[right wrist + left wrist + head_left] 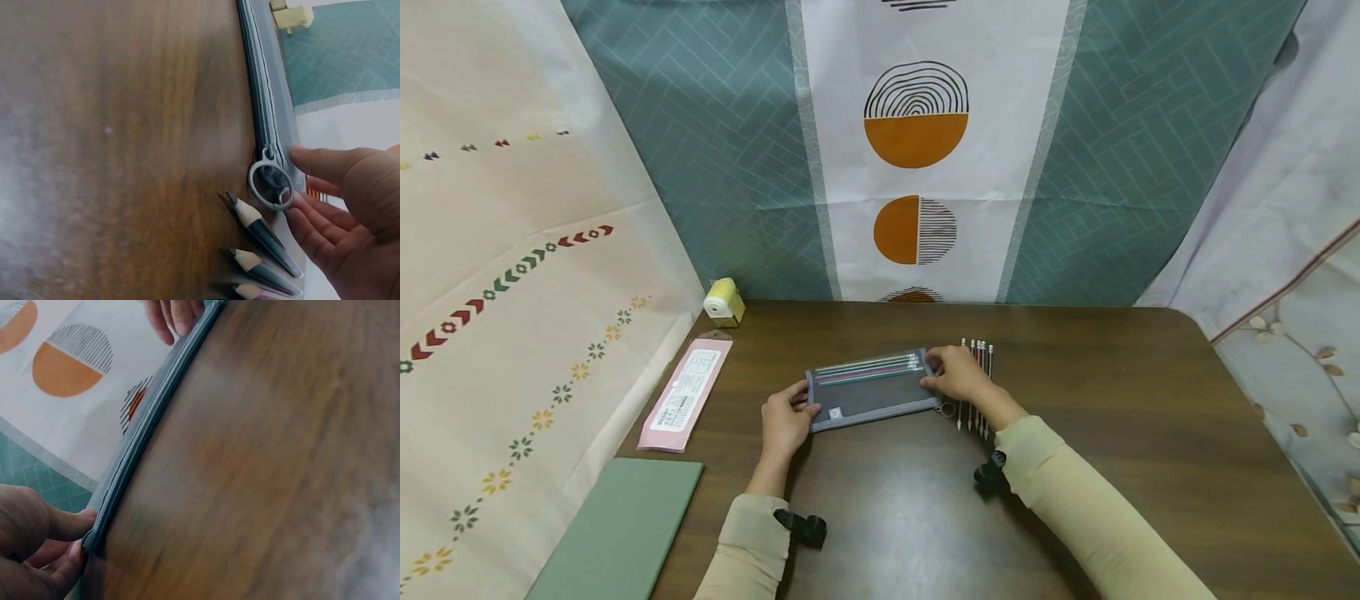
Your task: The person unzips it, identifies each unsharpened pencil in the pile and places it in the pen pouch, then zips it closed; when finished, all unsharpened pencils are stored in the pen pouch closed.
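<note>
A grey zip pencil pouch [880, 400] with a see-through panel is held tilted above the table. Several pencils [867, 367] show inside along its upper part. My left hand [786, 421] pinches the pouch's left end between thumb and fingers. At the opposite end, my right hand [958, 373] pinches the right edge near its upper corner. The zip [259, 81] runs along the edge nearest me, and its slider with a ring pull [251, 181] sits at the right end. Beside that end, several sharpened pencils [262, 234] lie on the table, partly behind my right hand in the head view.
A pink and white package [687, 392] lies on the left of the wooden table [1120, 467]. Behind it stands a small yellow and white object [724, 302]. At the front left is a flat green board or book [625, 525]. Patterned cloths hang behind and beside the table.
</note>
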Motion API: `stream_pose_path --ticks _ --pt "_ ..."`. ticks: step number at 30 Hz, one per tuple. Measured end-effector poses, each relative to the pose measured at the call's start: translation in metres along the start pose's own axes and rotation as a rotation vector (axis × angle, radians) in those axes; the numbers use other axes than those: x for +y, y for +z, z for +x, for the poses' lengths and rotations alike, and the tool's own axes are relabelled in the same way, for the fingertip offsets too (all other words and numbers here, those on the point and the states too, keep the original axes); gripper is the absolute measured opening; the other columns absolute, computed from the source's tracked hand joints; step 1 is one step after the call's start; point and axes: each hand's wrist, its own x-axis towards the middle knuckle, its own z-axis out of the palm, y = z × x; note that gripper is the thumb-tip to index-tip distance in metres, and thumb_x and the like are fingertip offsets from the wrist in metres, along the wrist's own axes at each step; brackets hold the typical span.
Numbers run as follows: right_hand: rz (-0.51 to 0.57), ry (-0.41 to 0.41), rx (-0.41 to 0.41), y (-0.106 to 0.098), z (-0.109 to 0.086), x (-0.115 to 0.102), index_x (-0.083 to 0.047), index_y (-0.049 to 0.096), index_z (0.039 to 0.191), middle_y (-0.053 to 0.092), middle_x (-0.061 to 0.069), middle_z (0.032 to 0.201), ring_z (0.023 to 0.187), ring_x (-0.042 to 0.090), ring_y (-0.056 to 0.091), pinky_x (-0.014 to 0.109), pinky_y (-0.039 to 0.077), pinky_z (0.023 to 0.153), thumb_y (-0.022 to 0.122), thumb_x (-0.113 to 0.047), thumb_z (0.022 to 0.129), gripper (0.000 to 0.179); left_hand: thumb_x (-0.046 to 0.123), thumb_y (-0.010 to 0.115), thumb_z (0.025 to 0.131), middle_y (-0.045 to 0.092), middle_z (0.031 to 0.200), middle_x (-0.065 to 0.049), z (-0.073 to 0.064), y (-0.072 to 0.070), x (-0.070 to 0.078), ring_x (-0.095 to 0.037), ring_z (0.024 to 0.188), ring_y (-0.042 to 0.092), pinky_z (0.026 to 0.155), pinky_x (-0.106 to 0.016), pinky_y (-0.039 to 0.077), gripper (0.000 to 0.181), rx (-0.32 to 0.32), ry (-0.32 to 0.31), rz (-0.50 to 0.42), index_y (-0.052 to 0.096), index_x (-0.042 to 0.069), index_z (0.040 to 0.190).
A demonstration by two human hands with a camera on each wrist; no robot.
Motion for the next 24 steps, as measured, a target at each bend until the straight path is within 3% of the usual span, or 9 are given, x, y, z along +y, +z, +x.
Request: stream_pose_path --ticks 7,11,15,21,24 --pt "-0.019 0.092 0.082 0.003 -0.004 -0.004 0.004 0.073 0.11 0.073 0.013 0.096 0.09 0.027 0.068 0.042 0.056 0.082 0.082 -0.014 0.086 0.032 -0.01 0.075 0.083 0.072 0.108 -0.026 0.006 0.002 -0.001 -0.036 0.096 0.072 0.084 -0.044 0.057 0.037 0.014 0.054 -0.022 0.07 -0.008 0.119" --pt "0.008 0.167 0.117 0.006 -0.008 -0.006 0.006 0.071 0.112 0.073 0.015 0.098 0.093 0.027 0.069 0.041 0.056 0.084 0.083 -0.016 0.085 0.037 -0.011 0.073 0.084 0.07 0.112 -0.026 0.009 0.002 -0.001 -0.036 0.099 0.071 0.087 -0.046 0.056 0.038 -0.026 0.069 -0.04 0.069 -0.007 0.122" --pt "-0.008 0.182 0.147 0.006 -0.012 -0.008 0.006 0.072 0.11 0.074 0.015 0.097 0.092 0.028 0.07 0.042 0.055 0.085 0.083 -0.017 0.085 0.035 -0.012 0.07 0.086 0.067 0.123 -0.025 0.015 0.003 -0.001 -0.038 0.105 0.069 0.089 -0.047 0.055 0.04 -0.082 0.082 -0.047 0.067 -0.007 0.126" --pt "-0.068 0.163 0.193 0.008 -0.018 -0.01 -0.001 0.073 0.088 0.07 0.006 0.08 0.076 0.022 0.062 0.039 0.051 0.072 0.084 -0.019 0.084 0.021 -0.014 0.067 0.087 0.06 0.135 -0.023 0.024 0.005 -0.002 -0.04 0.114 0.065 0.095 -0.047 0.052 0.042 -0.141 0.105 -0.054 0.064 -0.009 0.128" --pt "-0.083 0.153 0.195 0.01 -0.02 -0.01 -0.007 0.064 0.073 0.06 0.001 0.068 0.064 0.017 0.051 0.034 0.042 0.063 0.084 -0.02 0.084 0.026 -0.014 0.066 0.087 0.06 0.136 -0.022 0.028 0.005 -0.003 -0.039 0.115 0.064 0.096 -0.047 0.052 0.042 -0.155 0.095 -0.046 0.064 -0.008 0.129"
